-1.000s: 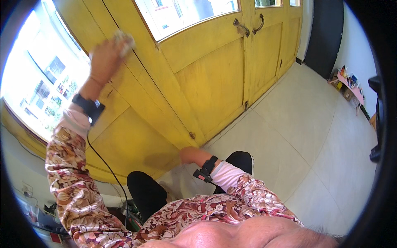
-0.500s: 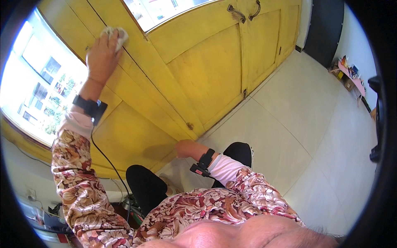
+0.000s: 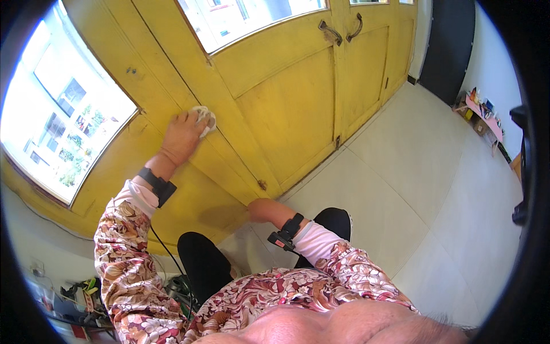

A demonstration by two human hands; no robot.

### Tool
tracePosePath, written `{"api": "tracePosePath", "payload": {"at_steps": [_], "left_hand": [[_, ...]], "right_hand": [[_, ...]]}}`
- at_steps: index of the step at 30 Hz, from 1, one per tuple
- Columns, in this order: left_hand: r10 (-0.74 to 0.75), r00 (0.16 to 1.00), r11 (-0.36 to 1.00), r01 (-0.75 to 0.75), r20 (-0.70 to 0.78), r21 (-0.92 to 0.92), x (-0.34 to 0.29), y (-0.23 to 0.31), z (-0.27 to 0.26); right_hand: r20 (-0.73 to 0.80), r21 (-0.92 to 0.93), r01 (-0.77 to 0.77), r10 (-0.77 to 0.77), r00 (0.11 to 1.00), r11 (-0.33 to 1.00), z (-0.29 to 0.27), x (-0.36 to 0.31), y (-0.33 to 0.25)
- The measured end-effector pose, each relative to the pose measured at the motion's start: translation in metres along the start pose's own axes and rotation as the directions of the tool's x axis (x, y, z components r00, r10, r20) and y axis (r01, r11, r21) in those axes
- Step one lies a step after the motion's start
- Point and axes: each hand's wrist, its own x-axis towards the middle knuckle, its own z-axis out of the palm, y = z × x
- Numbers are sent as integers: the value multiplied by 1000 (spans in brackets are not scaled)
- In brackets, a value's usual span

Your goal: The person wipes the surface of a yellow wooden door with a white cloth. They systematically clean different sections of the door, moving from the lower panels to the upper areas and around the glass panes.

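My left hand [image 3: 182,136] presses a crumpled white cloth [image 3: 205,121] flat against a yellow wooden door [image 3: 286,109]. The cloth sits over the long vertical seam between two yellow panels, beside the window's lower corner. Its fingers are bent over the cloth's left part. Lower down, my right hand [image 3: 262,210] is close to the foot of the door, in front of my knees. The fingers of that hand are turned away and hidden, so whether it touches the door or holds anything does not show.
Two dark metal handles [image 3: 339,31] stick out from the door. A bright window [image 3: 69,114] lies to the left. Pale floor tiles [image 3: 395,178] spread to the right, with a pink shelf [image 3: 484,117] of small items by the wall. Assorted clutter [image 3: 86,298] stands at lower left.
My left hand has slid the cloth down and to the right along the door seam. My right hand has hardly moved. The view has tilted slightly, showing more of the door's windows.
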Motion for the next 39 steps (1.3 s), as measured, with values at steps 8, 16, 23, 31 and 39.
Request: {"api": "tracePosePath", "payload": {"at_steps": [8, 16, 23, 31, 39], "left_hand": [[-77, 946, 891, 207, -315, 403, 28, -162, -107], [-19, 752, 915, 278, -659, 291, 41, -210, -185], [-229, 919, 881, 336, -322, 334, 6, -157, -107], [-213, 970, 961, 229, -117, 154, -25, -101, -86], [-134, 967, 916, 204, -217, 345, -9, -131, -130]], "right_hand": [[100, -27, -21, 23, 995, 999, -13, -8, 4], [-419, 253, -213, 305, 855, 944, -62, -8, 47], [-106, 113, -195, 207, 973, 974, -64, -11, 46], [-108, 81, -133, 142, 984, 988, -67, -16, 36], [-76, 18, -67, 69, 995, 998, -44, -7, 35]]}}
